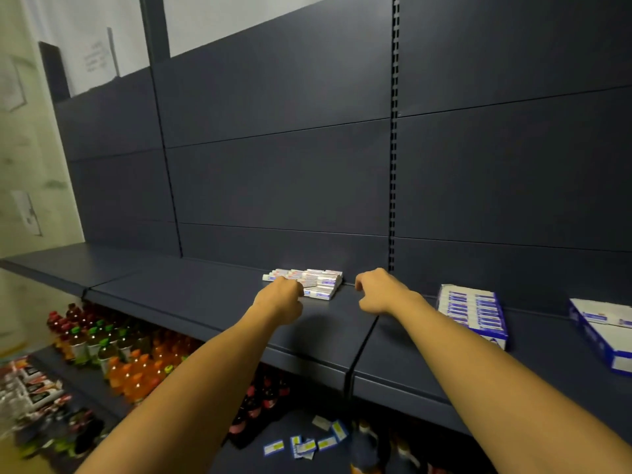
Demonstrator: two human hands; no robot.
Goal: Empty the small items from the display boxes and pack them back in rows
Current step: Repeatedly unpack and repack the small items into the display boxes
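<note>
A loose pile of small white erasers [316,282] lies on the dark shelf [205,295] against the back panel. My left hand [280,297] reaches to the pile's near left edge, fingers curled over some erasers; whether it grips any is hidden. My right hand [379,290] hovers just right of the pile, fingers curled downward, holding nothing visible. A blue and white display box [473,314] packed with rows of erasers sits further right. A second blue and white box [605,331] stands at the right edge, its inside mostly white.
A lower shelf holds bottled drinks [113,347] in red, green and orange. Several small erasers [307,441] lie scattered on the lower shelf. Packaged goods [30,388] sit at the bottom left. Slotted uprights [394,131] divide the back panel.
</note>
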